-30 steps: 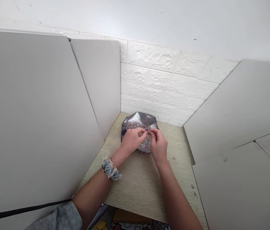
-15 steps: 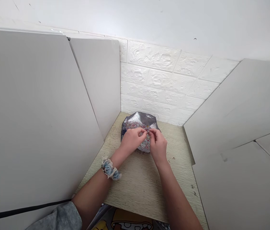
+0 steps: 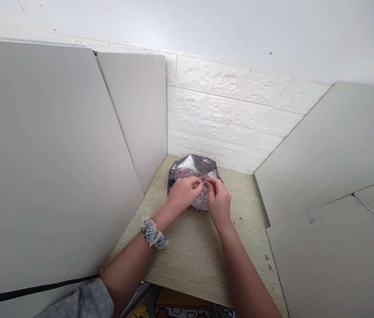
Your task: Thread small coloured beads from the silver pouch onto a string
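A shiny silver foil dish (image 3: 192, 165) full of small coloured beads sits at the back of a pale wooden table (image 3: 193, 256). My left hand (image 3: 183, 194) and my right hand (image 3: 219, 201) meet just above the beads, fingertips pinched together on something tiny that I cannot make out. A blue and cream scrunchie (image 3: 153, 233) is round my left wrist.
White boards stand as walls on the left (image 3: 54, 168) and right (image 3: 333, 176) of the narrow table. A white brick-pattern wall (image 3: 227, 119) closes the back. A few tiny bits lie near the table's right edge (image 3: 268, 263). A black cable (image 3: 34, 289) runs along the lower left.
My right hand has edged slightly left toward my left hand; otherwise both hands stay pinched together over the beads.
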`<state>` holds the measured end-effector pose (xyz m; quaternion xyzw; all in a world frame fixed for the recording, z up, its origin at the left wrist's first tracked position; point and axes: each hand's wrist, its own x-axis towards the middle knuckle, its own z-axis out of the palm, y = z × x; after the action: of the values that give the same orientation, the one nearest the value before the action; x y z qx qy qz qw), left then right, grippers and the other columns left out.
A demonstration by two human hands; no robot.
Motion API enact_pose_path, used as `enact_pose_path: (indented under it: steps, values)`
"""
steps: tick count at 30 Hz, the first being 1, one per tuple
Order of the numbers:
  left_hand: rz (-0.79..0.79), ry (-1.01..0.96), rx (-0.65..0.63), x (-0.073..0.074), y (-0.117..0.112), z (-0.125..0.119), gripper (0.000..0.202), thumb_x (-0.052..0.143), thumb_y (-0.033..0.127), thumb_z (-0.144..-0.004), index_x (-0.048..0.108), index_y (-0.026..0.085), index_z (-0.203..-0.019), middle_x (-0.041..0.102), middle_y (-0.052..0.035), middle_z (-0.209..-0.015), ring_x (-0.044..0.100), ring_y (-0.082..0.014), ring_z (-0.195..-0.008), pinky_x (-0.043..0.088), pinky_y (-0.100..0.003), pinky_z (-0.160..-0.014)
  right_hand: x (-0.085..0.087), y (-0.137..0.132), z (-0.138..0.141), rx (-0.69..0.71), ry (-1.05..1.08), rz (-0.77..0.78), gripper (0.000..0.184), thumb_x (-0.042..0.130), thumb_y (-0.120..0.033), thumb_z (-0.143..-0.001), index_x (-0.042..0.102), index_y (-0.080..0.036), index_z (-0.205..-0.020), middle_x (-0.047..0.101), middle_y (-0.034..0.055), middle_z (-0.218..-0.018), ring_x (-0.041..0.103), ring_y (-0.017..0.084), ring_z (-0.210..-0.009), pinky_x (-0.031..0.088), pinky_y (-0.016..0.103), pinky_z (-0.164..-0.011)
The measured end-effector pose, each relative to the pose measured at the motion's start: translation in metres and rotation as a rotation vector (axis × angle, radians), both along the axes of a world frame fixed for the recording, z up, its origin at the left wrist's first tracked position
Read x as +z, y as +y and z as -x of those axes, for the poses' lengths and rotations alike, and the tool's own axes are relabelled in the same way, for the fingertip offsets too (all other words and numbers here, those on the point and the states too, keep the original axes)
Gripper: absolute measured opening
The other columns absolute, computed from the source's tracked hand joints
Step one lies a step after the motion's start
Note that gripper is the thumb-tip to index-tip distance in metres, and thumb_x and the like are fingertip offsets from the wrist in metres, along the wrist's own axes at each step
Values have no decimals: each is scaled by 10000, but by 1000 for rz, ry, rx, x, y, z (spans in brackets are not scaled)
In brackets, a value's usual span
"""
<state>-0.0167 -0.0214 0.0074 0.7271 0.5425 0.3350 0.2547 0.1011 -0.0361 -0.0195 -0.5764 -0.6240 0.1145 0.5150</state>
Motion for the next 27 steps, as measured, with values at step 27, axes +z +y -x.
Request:
enact_pose_path:
  steps: [27]
  values:
    - [-6, -7, -13, -1, 2, 0, 293, 404, 374, -753, 643, 218, -818, 604, 3, -630, 493, -110, -574, 324, -217, -518, -2, -1, 4, 86, -7, 15, 216, 331, -247, -815, 536, -189, -849, 590, 37, -826, 532, 144, -762, 411, 275, -685]
